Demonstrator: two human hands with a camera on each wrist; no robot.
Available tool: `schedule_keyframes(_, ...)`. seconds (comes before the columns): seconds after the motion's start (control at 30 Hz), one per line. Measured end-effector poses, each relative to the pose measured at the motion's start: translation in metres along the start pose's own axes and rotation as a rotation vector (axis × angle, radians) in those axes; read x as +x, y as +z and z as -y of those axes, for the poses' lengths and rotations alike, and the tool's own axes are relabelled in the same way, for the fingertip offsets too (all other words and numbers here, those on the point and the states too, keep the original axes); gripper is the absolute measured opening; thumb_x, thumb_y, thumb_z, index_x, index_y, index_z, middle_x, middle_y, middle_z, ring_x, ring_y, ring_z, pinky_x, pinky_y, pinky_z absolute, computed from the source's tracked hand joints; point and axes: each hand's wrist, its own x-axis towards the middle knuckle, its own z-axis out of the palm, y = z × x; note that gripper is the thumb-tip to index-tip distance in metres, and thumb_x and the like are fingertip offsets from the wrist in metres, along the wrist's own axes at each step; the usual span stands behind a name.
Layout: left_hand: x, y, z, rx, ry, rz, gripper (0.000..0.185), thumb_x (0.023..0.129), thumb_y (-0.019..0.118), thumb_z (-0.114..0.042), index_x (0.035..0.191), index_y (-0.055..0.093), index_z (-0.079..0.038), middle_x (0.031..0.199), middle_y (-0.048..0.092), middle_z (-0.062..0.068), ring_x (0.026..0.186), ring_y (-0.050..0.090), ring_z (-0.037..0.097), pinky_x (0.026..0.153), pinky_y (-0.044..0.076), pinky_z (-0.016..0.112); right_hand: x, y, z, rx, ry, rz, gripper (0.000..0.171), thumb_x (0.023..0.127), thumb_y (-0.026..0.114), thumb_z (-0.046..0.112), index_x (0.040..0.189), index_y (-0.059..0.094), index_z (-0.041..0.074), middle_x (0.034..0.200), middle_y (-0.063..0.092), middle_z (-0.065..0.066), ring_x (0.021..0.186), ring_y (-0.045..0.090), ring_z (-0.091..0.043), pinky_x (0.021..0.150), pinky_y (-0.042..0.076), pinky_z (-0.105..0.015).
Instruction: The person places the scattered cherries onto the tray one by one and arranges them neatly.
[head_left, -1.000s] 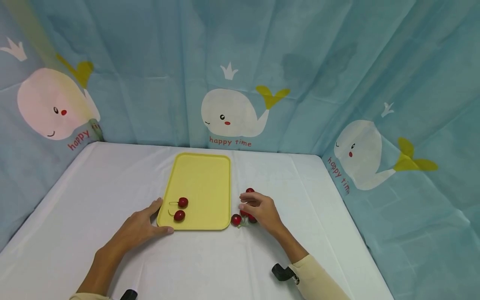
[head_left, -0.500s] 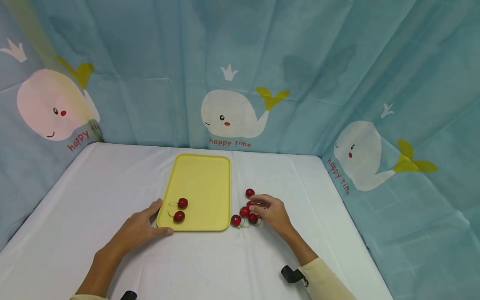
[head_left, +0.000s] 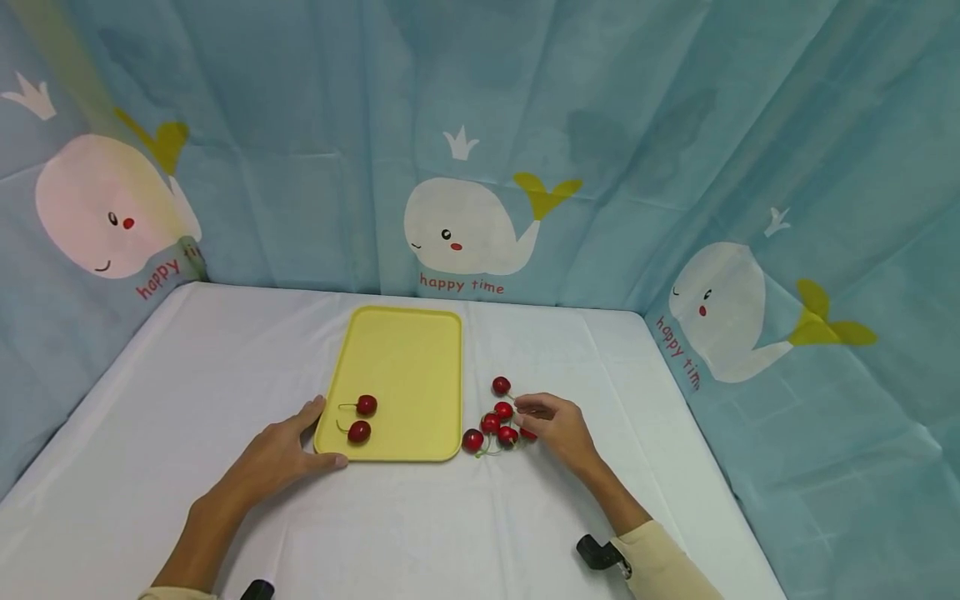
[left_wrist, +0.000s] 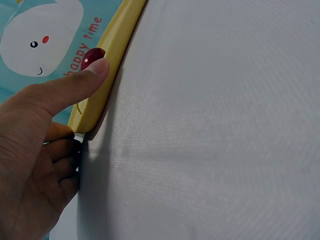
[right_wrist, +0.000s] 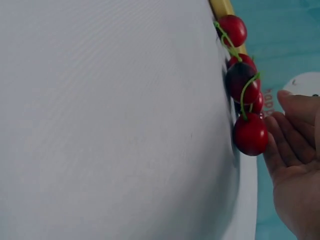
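Two cherries point(head_left: 359, 432) on yellow tray point(head_left: 401, 367), unchanged over last second. Note right hand point(head_left: 561, 429) farther from tray, thumb and fingers apart, uncovering six loose cherries point(head_left: 491, 424) right of tray; likely clearer access. See left hand point(head_left: 273, 458) gripping tray's near-left corner. Cannot confirm right-hand contact with half-hidden rightmost cherry point(head_left: 528, 434).

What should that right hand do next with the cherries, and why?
Perhaps the right hand should pinch the nearest cherry: the hand is close beside it and seems to hold nothing. Two cherries already lie on the yellow tray, which the left hand holds, and more cherries lie on the white cloth.
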Motion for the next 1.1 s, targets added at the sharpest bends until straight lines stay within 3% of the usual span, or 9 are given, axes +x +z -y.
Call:
schedule_keyframes(0.17, 0.000, -0.001, 0.000, 0.006, -0.001, 0.002, 0.126, 0.080, 0.082, -0.070, 0.166, 0.025, 0.003, 0.166, 0.033, 0.032, 0.150, 0.036, 0.055, 0.116, 0.037, 0.072, -0.005, -0.004, -0.003, -0.013, 0.004, 0.003, 0.027, 0.094, 0.082, 0.011, 0.120, 0.079, 0.005, 0.117, 0.079, -0.009, 0.111, 0.074, -0.027, 0.091, 0.058, -0.020)
schedule_keyframes(0.47, 0.000, -0.001, -0.001, 0.004, -0.008, 0.010, 0.127, 0.080, 0.080, -0.073, 0.166, 0.024, 0.003, 0.167, 0.031, 0.031, 0.152, 0.034, 0.055, 0.118, 0.035, 0.072, -0.014, -0.011, -0.005, -0.068, 0.078, 0.032, 0.028, 0.092, 0.083, 0.010, 0.120, 0.079, 0.010, 0.116, 0.079, -0.004, 0.109, 0.074, -0.019, 0.089, 0.058, -0.023)
schedule_keyframes(1.1, 0.000, -0.002, 0.000, 0.006, -0.005, 0.018, 0.127, 0.080, 0.082, -0.070, 0.165, 0.024, 0.004, 0.166, 0.032, 0.032, 0.150, 0.035, 0.056, 0.116, 0.037, 0.073, -0.027, -0.020, -0.011, -0.185, 0.100, 0.092, 0.034, 0.087, 0.089, 0.018, 0.119, 0.080, 0.015, 0.112, 0.078, 0.004, 0.100, 0.072, -0.014, 0.088, 0.059, -0.020)
